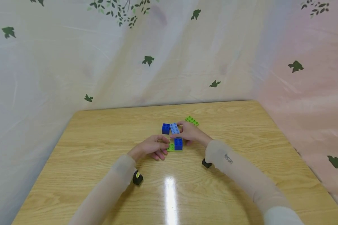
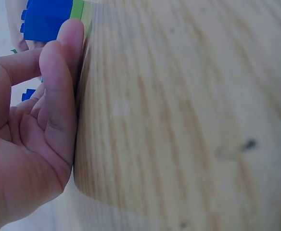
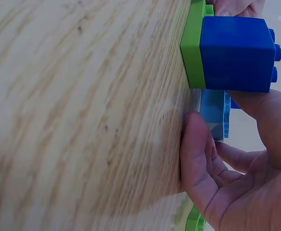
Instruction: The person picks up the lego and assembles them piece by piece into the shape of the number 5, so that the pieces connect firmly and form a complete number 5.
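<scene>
A green building plate (image 1: 171, 147) lies on the table, with a dark blue brick (image 1: 178, 144) attached on its right end. My left hand (image 1: 151, 146) holds the plate's left end, its thumb on top. Just behind, my right hand (image 1: 191, 131) grips a light blue brick (image 1: 174, 128) between thumb and index finger. In the right wrist view the light blue brick (image 3: 213, 113) shows low by the table, partly hidden behind the dark blue brick (image 3: 236, 54). Another dark blue brick (image 1: 166, 128) stands left of the light blue one.
A second green plate (image 1: 192, 120) lies behind my right hand. The wooden table (image 1: 101, 131) meets a leaf-patterned cloth (image 1: 169, 75) at its back edge. Black wrist devices hang under both wrists.
</scene>
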Demonstrator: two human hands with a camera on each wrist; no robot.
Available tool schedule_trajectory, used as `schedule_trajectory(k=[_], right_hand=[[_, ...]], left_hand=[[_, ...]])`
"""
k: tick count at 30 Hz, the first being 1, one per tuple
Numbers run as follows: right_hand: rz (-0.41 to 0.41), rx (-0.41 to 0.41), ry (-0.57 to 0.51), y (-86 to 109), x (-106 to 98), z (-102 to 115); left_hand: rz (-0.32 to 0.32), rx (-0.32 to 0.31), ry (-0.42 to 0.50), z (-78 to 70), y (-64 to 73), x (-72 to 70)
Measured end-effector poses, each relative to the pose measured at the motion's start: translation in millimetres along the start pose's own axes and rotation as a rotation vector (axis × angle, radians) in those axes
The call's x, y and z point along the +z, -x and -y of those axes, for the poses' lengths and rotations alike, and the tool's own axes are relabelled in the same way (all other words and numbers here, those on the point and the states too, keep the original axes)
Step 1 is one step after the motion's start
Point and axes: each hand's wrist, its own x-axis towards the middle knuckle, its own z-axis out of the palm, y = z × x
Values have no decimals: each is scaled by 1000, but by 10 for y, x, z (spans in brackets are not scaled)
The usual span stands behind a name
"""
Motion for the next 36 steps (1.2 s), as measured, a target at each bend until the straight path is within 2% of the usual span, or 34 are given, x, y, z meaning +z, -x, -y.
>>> schedule_trajectory(k=[13,21,27,32,36], right_hand=[[-7,-10,-4,33,-21,-2],[29,6,-13,19,-88,-49],[76,14,-20,80,-190,-52],[118,32,-37,142,-316,-102],[162,42,-110,204,-434,-124]], left_hand=[[-9,3,-4,-20,10,25],[2,4,-21,-39,27,22],[15,14,-31,-60,76,-12],[6,46,-35,-60,123,-69],[-24,94,-35,-92,189,-110]])
